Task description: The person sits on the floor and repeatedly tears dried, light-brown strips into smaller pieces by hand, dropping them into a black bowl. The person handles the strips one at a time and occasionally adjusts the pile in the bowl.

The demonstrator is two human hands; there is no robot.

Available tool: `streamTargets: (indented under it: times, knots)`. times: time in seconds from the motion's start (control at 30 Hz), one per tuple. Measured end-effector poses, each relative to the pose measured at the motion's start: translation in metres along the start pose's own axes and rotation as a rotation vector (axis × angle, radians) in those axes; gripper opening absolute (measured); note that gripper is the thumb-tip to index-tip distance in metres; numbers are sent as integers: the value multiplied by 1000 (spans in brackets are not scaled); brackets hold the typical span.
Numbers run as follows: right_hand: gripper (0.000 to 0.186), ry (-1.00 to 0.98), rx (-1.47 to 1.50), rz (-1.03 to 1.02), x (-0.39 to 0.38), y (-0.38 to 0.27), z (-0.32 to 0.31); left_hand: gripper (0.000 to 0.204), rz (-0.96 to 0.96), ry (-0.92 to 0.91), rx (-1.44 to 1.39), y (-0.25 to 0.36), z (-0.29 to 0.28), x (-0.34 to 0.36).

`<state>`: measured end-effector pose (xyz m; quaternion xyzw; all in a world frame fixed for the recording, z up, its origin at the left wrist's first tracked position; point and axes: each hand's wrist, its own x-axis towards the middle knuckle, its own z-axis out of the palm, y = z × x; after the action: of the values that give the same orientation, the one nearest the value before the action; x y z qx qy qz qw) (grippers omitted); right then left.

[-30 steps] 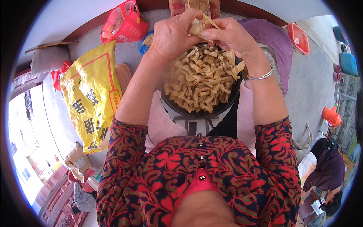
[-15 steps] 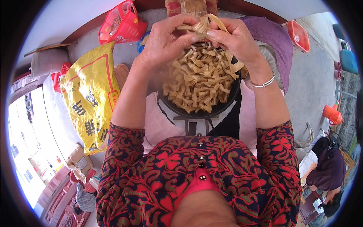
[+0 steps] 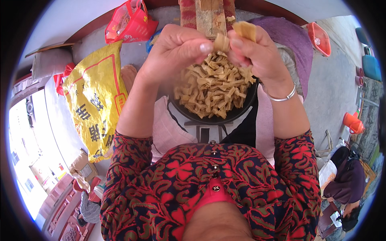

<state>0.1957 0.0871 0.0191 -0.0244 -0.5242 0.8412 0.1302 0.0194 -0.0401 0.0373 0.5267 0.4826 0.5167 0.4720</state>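
Tan strip [image 3: 221,41] is held up between both hands, over the far part of a black pan [image 3: 247,106]. At the left lies a yellow sack [image 3: 94,106] with dark and red print, and farther off stands a red bag [image 3: 132,28]. Next comes the left hand [image 3: 175,52], thumb and fingers pinched narrow on the strip. Between the forearms, small folded tan pieces [image 3: 213,90] lie heaped in the pan; a wooden board [image 3: 211,18] is beyond. Slightly blurred, the right hand [image 3: 263,52] has its fingers closed on a flat tan piece [image 3: 244,31]; I cannot tell whether that belongs to the strip. A silver bangle [image 3: 284,97] circles the right wrist. Farther right are purple fabric [image 3: 297,50], a red-orange basin [image 3: 318,39] and an orange jug [image 3: 354,123].
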Motion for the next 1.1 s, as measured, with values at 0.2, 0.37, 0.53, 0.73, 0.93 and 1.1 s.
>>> streamTargets:
  times: [0.2, 0.37, 0.53, 0.73, 0.93, 1.1]
  knots:
    - [27, -155, -100, -157, -14, -11, 4, 33, 158, -106, -199, 5, 15, -9]
    - [45, -17, -249, -146, -12, -9, 4, 37, 37, -53, -198, 3, 18, -9]
    - [20, 129, -78, 29, -4, 10, -23, 28, -61, 226, -69, -18, 19, 5]
    - [18, 187, -133, 196, -1, 15, -14, 25, 99, 115, -261, -30, 19, 9]
    - [16, 27, -2, -1, -6, 27, -14, 23, 400, -7, -272, -36, 22, 13]
    - [28, -209, -187, -227, -3, 3, -16, 21, 447, -49, -263, -28, 23, 17]
